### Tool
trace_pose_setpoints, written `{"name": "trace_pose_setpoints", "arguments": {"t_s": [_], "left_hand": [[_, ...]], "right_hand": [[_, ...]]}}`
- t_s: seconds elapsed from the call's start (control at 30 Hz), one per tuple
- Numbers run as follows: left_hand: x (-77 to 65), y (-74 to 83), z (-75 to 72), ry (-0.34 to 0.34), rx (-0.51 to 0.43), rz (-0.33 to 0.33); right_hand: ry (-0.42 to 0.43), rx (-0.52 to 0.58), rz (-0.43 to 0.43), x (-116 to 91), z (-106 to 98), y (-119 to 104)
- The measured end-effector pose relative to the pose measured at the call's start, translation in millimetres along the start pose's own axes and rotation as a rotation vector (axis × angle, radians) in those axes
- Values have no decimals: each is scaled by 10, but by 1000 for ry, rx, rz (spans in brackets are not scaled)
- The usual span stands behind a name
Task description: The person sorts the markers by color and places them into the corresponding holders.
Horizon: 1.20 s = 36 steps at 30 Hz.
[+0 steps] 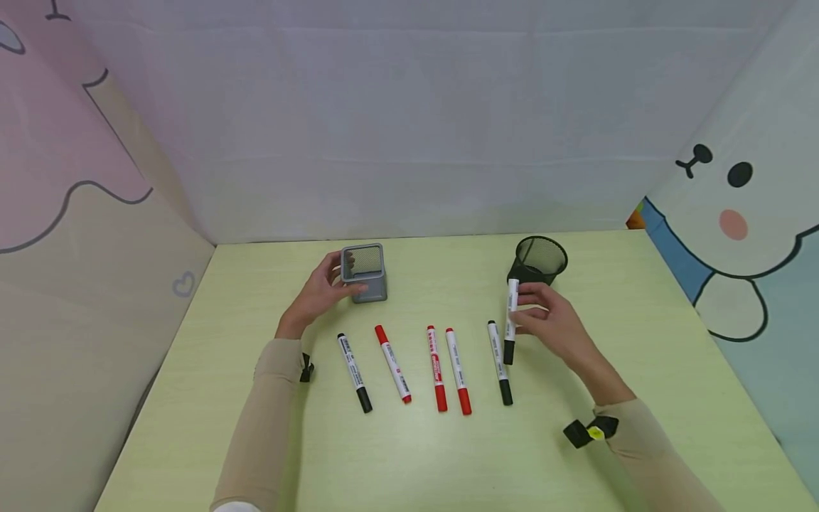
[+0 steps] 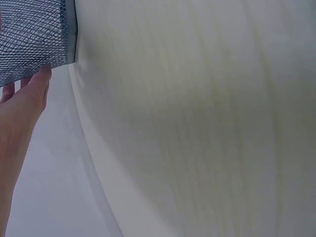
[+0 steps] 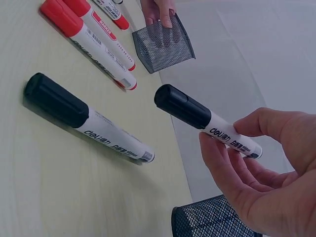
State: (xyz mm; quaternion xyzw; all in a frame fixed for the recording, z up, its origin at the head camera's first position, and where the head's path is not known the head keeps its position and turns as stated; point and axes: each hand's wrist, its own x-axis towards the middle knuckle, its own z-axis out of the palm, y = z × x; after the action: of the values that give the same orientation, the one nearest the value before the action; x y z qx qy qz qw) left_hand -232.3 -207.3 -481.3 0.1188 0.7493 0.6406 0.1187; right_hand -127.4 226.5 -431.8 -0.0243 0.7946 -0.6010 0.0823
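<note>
My right hand (image 1: 552, 321) pinches a black-capped whiteboard marker (image 3: 229, 135) between thumb and fingers, cap end pointing toward me. Just beyond it stands a round black mesh pen holder (image 1: 541, 262). Another black marker (image 1: 500, 363) lies on the table to the left of the held one. At the far left my left hand (image 1: 322, 290) grips a square grey mesh pen holder (image 1: 370, 288), thumb across its front and fingers at its side. In the left wrist view only part of that holder's mesh shows.
Between the hands, red markers (image 1: 437, 370) (image 1: 458, 371) lie side by side on the pale table (image 1: 397, 462). Another red marker (image 1: 393, 364) and a black marker (image 1: 355, 372) lie farther left. A white cloth wall (image 1: 409, 142) rises behind the table's back edge.
</note>
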Motion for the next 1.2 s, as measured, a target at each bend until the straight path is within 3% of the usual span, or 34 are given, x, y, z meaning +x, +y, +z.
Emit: {"name": "trace_pose_setpoints", "arguments": {"t_s": [0.87,1.2], "left_hand": [[24,-12,-7,0,18,-11],[8,-9,-2,5,-23,-23]], "right_hand": [[63,96,-94,365,276,-282],[78,143,-106,503,451,-330]]}}
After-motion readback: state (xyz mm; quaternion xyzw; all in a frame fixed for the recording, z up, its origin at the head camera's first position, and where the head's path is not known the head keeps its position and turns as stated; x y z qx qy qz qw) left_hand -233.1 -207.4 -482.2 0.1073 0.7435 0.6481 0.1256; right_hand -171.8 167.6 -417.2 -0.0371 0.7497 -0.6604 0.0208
